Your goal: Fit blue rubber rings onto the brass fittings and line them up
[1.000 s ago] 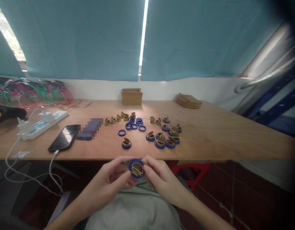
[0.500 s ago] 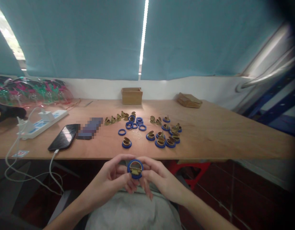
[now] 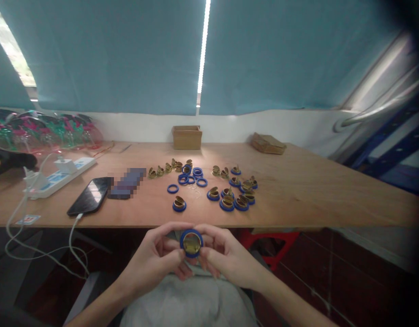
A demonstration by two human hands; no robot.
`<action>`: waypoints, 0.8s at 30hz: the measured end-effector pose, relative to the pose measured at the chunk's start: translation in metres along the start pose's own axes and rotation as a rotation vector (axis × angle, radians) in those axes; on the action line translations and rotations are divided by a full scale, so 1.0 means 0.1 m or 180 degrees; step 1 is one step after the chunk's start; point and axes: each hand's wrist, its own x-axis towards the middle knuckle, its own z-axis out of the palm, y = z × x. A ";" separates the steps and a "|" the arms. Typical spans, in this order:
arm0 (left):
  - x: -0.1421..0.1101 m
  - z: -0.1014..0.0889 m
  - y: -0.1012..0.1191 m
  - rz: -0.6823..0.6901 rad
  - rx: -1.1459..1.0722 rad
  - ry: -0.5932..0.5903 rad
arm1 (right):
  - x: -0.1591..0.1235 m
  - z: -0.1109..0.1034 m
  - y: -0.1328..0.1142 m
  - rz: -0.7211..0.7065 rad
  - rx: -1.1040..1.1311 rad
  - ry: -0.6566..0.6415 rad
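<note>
Between both hands, just in front of the table edge, is a round brass flap fitting (image 3: 191, 244) with a blue ring around it. My left hand (image 3: 163, 252) pinches its left side with thumb and fingers. On the opposite side, my right hand (image 3: 219, 250) grips the rim the same way. Beyond the hands, a similar brass fitting in a blue ring (image 3: 179, 204) stands on the table. Several loose blue rings (image 3: 201, 182) lie farther back, with bare brass fittings (image 3: 160, 170) behind and to their left. More ringed fittings (image 3: 227, 203) are grouped on the right.
Two phones, one black (image 3: 91, 196) and one blurred out (image 3: 128, 183), lie at left beside a white power strip (image 3: 61, 178) with trailing cables. A cardboard box (image 3: 187, 137) and a folded brown packet (image 3: 268, 143) sit at the back. Under the table is a red stool (image 3: 275, 247).
The held fitting has turned so its flap, formerly standing partly up, now appears flatter within the ring. My right fingers have drawn in closer beneath it.
</note>
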 end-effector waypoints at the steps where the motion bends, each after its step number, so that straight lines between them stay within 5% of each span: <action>1: 0.00 0.00 -0.01 0.0040 -0.0030 -0.0033 | 0.00 -0.01 0.00 -0.0014 0.0004 -0.0018; 15: -0.03 -0.05 0.09 0.0092 0.0549 -0.0428 | -0.04 -0.12 -0.07 -0.0057 -0.0234 -0.0178; 24: 0.01 -0.12 -0.01 0.0334 0.0934 -0.0377 | -0.05 -0.14 -0.04 -0.0402 -0.1246 0.0016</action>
